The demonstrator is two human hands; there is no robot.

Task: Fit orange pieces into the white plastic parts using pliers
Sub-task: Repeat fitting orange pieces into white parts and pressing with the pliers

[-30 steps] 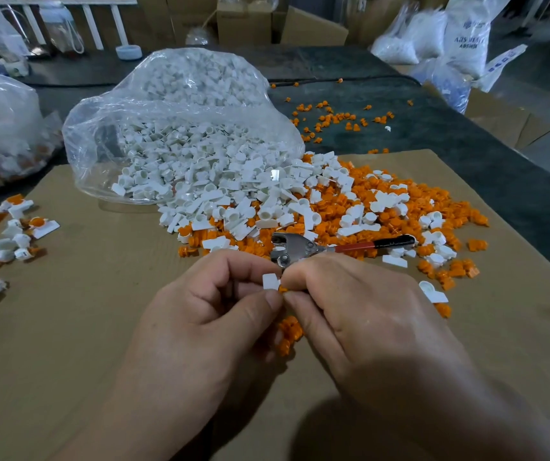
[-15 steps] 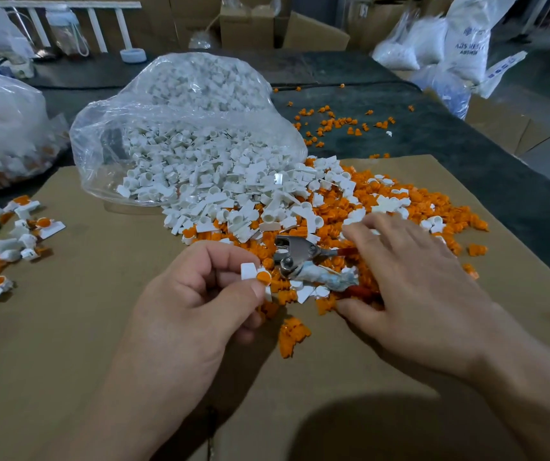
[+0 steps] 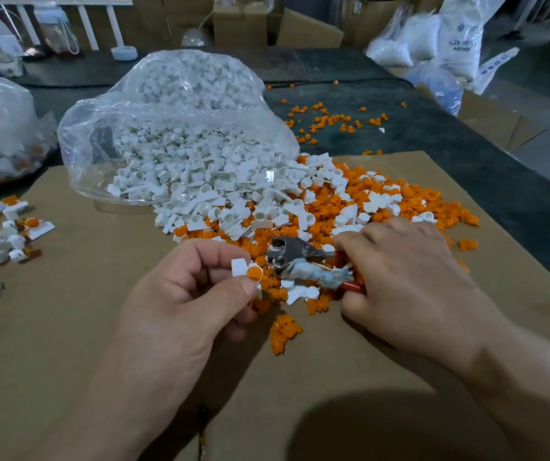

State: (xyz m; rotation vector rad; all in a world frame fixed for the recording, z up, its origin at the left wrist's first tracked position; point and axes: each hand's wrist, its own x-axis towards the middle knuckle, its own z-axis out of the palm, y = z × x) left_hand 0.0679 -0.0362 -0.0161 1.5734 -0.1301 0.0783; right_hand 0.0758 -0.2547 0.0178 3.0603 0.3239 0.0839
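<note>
Single head-worn wide-angle view, forward and down, close over the cardboard sheet.

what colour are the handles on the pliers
Red on the pliers, one handle wrapped in something pale; head view shows it.

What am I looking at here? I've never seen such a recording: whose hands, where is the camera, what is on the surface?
There is no machine: a person works bare-handed, and the one picture comes from a camera on their head, looking down. The left hand pinches a white part with an orange piece in it. The right hand lies over the handles of the pliers; whether it grips them is unclear. On the cardboard a heap of both kinds spills from a bag, with fitted ones at left.
</note>
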